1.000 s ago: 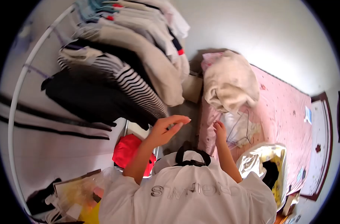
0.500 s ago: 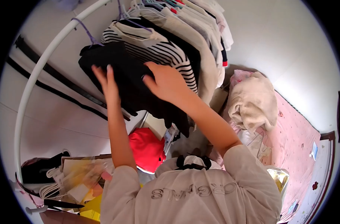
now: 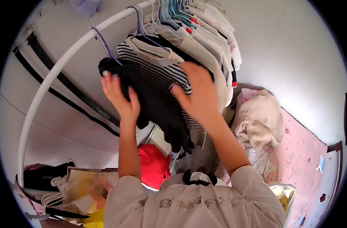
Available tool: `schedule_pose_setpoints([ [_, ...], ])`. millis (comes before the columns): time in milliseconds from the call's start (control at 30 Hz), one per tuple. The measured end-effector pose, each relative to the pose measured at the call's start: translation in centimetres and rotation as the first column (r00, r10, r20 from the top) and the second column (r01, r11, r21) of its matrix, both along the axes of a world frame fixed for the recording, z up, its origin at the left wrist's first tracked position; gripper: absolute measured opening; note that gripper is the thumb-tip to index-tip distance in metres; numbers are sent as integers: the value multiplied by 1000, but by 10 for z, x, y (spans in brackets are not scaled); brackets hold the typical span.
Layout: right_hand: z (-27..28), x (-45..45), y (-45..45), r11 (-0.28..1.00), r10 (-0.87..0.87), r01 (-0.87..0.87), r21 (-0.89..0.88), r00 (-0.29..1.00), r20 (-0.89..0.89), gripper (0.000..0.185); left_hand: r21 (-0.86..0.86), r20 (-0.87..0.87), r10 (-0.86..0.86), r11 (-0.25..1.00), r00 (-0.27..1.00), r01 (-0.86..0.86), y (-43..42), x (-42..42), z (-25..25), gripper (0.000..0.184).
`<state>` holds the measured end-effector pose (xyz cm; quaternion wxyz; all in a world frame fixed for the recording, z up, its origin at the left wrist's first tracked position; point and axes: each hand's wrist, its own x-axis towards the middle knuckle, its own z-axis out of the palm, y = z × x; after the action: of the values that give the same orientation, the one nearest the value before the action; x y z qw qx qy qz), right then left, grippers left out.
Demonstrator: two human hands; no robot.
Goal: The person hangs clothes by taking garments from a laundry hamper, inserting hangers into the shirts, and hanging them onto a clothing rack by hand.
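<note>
A black garment (image 3: 150, 102) hangs from a purple hanger (image 3: 103, 41) at the near end of the white rail (image 3: 63, 57). My left hand (image 3: 122, 97) rests against its left side, thumb and fingers apart. Over the black-and-white striped top (image 3: 164, 78), just behind the black garment, is my right hand (image 3: 196, 89), its thumb spread from the other fingers. Whether its fingertips touch the cloth is hard to tell. Beyond it hang a beige knit (image 3: 209, 62) and several pale clothes on hangers.
Two black belts (image 3: 67, 81) hang on the left wall. A red cloth item (image 3: 152, 165) lies below the clothes. Plastic bags and cables (image 3: 53, 199) sit at lower left. To the right, a beige blanket (image 3: 261, 119) lies on the pink bed (image 3: 301, 152).
Both hands have come up from in front of the body to the hanging clothes. Since the middle frame, my right hand has shifted off the black garment toward the striped top. The view has shifted too.
</note>
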<state>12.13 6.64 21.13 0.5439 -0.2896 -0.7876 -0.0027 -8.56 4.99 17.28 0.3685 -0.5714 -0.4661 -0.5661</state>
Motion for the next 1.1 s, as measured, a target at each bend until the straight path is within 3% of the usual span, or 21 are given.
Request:
schedule_pose_setpoints([
  [67,-1,5,18,969,-242,239,59,969,46,47,-284,-208,-118,957,971,55,-13,8,25,44],
  [100,-2,3,20,965,-256,262,-29,958,129,46,-423,-296,-194,905,935,54,-18,12,37,42],
  [167,-3,-4,21,927,-251,319,-199,920,302,44,-481,-272,-315,863,909,155,-16,19,50,38],
  [200,-7,-9,23,952,-264,293,-84,930,256,36,-503,-274,-354,845,894,180,-14,20,53,38],
  [300,-2,-14,28,947,-90,169,-274,956,278,29,-504,-287,-366,843,885,185,-3,20,53,42],
  [333,-5,-15,33,966,20,25,-258,985,170,22,-489,-275,-351,853,895,184,0,22,52,43],
  [433,-3,-15,18,927,240,-206,-312,968,76,20,-485,-301,-311,864,902,136,3,19,54,45],
  [567,-2,-8,3,895,330,-290,-339,942,63,23,-494,-395,-293,867,871,67,-4,17,58,44],
  [600,3,-4,2,900,312,-264,-347,946,88,26,-487,-415,-285,871,864,53,-3,16,57,42],
  [633,-4,-2,12,949,285,-272,-159,956,65,30,-487,-422,-284,872,861,48,-2,15,56,42],
  [700,-2,5,26,990,-21,7,141,995,97,36,-478,-437,-276,877,856,39,0,15,56,41],
  [767,1,10,32,981,-189,185,51,978,86,43,-511,-444,-275,860,853,11,1,13,56,41],
  [800,0,12,37,951,-296,283,122,949,112,42,-525,-448,-274,851,851,-2,2,12,56,41],
  [900,-3,7,45,894,-338,403,-197,894,295,36,-528,-445,-280,849,850,3,4,10,56,44],
  [1000,-8,10,63,931,-236,313,-187,909,343,34,-483,-418,-296,873,859,66,2,9,55,49],
  [1100,-7,11,60,931,-174,269,-245,920,352,34,-532,-335,-420,823,844,198,4,-7,39,59],
])
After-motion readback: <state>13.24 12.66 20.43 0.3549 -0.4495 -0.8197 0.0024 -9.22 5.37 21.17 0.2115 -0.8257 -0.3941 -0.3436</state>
